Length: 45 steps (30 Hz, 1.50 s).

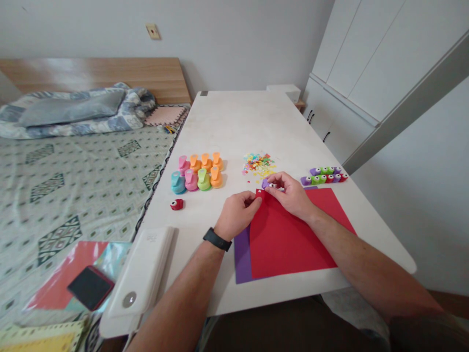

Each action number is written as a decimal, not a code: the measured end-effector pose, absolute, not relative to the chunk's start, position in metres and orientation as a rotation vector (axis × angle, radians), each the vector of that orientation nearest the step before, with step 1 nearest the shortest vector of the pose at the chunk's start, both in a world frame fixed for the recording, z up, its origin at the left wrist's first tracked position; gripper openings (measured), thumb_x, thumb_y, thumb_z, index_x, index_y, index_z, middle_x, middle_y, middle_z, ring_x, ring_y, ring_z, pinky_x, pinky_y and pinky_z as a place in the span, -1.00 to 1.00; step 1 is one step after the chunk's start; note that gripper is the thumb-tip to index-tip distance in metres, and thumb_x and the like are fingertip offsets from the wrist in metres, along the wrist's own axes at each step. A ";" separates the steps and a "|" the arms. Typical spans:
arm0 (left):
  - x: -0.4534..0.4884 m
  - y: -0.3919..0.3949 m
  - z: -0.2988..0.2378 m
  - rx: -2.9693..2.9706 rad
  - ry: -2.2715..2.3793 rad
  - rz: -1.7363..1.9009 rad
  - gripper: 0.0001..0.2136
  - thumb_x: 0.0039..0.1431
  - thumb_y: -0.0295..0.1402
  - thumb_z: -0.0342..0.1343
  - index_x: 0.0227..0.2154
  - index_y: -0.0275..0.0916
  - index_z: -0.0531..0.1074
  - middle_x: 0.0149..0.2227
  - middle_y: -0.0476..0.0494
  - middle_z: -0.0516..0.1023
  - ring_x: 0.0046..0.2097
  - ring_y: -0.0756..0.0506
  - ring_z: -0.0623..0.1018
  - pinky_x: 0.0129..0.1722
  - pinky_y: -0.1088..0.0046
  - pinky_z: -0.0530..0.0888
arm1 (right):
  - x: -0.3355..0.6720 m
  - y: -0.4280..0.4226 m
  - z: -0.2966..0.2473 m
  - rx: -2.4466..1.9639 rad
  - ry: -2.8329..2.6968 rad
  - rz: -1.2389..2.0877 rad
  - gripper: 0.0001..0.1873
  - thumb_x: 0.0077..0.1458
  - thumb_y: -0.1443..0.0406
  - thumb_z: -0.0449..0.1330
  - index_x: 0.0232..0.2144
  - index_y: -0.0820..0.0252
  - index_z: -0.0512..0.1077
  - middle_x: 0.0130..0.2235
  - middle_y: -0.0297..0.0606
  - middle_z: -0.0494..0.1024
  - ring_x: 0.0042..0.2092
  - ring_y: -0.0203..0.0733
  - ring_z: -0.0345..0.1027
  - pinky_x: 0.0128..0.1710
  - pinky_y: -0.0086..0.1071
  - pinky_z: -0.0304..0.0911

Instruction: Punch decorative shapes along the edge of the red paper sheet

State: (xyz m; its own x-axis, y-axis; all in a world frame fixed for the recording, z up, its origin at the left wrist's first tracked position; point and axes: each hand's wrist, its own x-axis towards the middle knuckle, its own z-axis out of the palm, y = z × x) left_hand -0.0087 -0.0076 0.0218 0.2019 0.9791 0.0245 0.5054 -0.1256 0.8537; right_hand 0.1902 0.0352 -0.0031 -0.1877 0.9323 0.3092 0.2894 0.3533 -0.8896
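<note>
The small purple punch (266, 184) sits right at the far-left corner of the red paper sheet (293, 239), and both hands meet there. The right hand (289, 193) has its fingers closed around the punch from the right and from above, so only its left end and a white spot show. The left hand (238, 212) lies just left and near of it, fingers curled shut on the sheet's edge beside that corner. The punch is therefore a touch far and right of the left fingertips, and its long axis seems to run left to right. The right hand is the one actually on it.

The red sheet lies turned on the white table (238, 122), that corner pointing away towards the confetti pile (258, 164). It lies on top of a purple sheet (242, 264), which shows only along the left and near edges.

Whether the paper's corner is inside the punch slot is hidden by the right fingers. The cut-out shapes are too small to read.

Further right is a row of small punches (324, 175) (green, purple, red). To the far left stands a cluster of larger lever punches (198, 173), with a lone red punch (176, 204) nearer.
</note>
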 end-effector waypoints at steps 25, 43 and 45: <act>-0.009 -0.004 0.018 1.734 1.443 0.785 -0.64 0.24 -0.05 0.07 -0.45 -0.25 0.50 -0.51 -0.02 0.47 -0.46 0.00 0.34 -0.48 0.48 0.20 | 0.192 0.033 0.002 -1.073 -1.709 0.882 -0.81 0.13 0.23 0.33 -0.20 0.06 0.45 -0.04 -0.20 0.60 -0.04 -0.08 0.47 0.04 -0.13 0.34; -0.009 -0.003 0.017 1.756 1.442 0.785 -0.66 0.24 -0.07 0.08 -0.44 -0.24 0.51 -0.51 0.00 0.48 -0.46 0.00 0.35 -0.48 0.49 0.21 | 0.193 0.033 0.001 -1.059 -1.756 0.791 -0.84 0.13 0.26 0.31 -0.20 0.06 0.46 -0.05 -0.22 0.60 -0.02 -0.09 0.47 0.04 -0.14 0.33; -0.009 -0.004 0.018 1.748 1.433 0.786 -0.67 0.24 -0.08 0.09 -0.44 -0.24 0.51 -0.51 0.01 0.49 -0.46 0.01 0.35 -0.47 0.49 0.21 | 0.193 0.033 0.000 -1.052 -1.759 0.790 -0.83 0.13 0.26 0.31 -0.20 0.06 0.47 -0.04 -0.21 0.59 -0.02 -0.08 0.47 0.04 -0.14 0.32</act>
